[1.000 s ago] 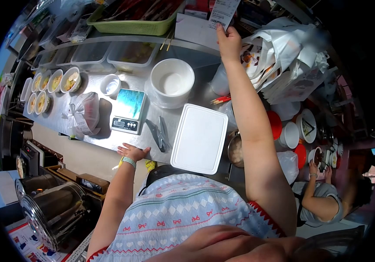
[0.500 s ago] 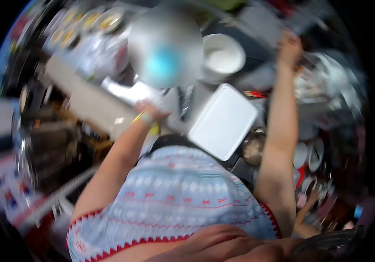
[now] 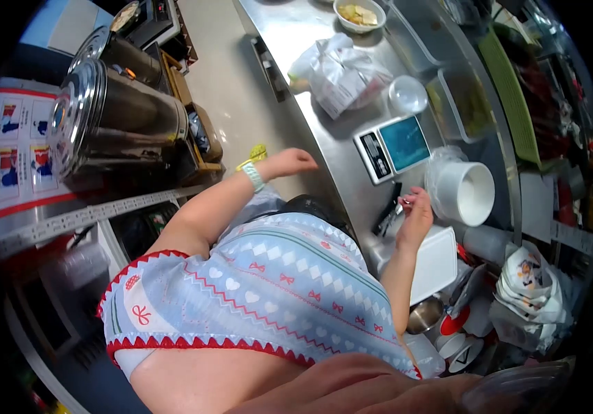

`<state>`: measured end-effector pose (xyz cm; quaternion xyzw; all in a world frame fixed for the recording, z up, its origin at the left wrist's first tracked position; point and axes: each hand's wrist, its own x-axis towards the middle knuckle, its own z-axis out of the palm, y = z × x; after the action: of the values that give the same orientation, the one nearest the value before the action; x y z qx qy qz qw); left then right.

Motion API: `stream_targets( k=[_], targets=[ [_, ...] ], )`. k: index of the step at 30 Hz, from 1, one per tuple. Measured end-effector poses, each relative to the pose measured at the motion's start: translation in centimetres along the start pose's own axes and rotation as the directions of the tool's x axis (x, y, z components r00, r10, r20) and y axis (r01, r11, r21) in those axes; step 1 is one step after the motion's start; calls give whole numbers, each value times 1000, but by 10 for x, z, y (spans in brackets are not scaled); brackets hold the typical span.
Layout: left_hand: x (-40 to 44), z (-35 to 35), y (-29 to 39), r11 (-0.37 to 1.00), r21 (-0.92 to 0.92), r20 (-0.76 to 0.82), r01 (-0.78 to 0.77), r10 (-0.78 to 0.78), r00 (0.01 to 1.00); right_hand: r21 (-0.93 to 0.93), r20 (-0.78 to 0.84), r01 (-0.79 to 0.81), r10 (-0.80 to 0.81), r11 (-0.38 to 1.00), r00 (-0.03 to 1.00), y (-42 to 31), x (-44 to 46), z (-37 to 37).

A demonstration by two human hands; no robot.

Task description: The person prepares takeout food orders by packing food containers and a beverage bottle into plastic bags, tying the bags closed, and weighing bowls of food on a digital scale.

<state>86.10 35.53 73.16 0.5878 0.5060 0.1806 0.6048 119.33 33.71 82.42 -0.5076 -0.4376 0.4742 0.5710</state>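
My left hand (image 3: pixel 293 162) hangs loosely beside the metal table's edge, fingers partly stretched and nothing in them. Over the table, my right hand (image 3: pixel 415 219) is half closed, fingers curled together. A tiny dark bit shows at its fingertips, too small to name. Just left of it lies a black object (image 3: pixel 386 215), perhaps a handle. Beyond sits a digital scale (image 3: pixel 391 148) with a teal platform. A stack of white bowls (image 3: pixel 474 193), partly wrapped in plastic, stands to the right. Under my right wrist is a white rectangular lid (image 3: pixel 434 265).
A plastic bag (image 3: pixel 348 72), a clear round container (image 3: pixel 407 94) and a bowl of food (image 3: pixel 360 15) are on the metal table (image 3: pixel 321 131). Clear bins (image 3: pixel 459 103) line its far side. Large steel pots (image 3: pixel 124 124) stand at the left. A metal bowl (image 3: pixel 425 316) is at lower right.
My view has turned leftward. My right hand has come back from far out on the right. The large pale round shape over the teal patch is gone. My left hand has left the table edge.
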Motion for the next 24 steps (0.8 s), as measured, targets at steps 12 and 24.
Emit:
stream_targets(
  k=[12, 24],
  targets=[
    [27, -284, 32, 988, -139, -229, -66, 33, 973, 100, -57, -248, 255, 964, 965, -48, 251, 289],
    [118, -422, 91, 951, -212, 171, -227, 264, 949, 282, -266, -508, 575, 814, 774, 103, 397, 306]
  ],
)
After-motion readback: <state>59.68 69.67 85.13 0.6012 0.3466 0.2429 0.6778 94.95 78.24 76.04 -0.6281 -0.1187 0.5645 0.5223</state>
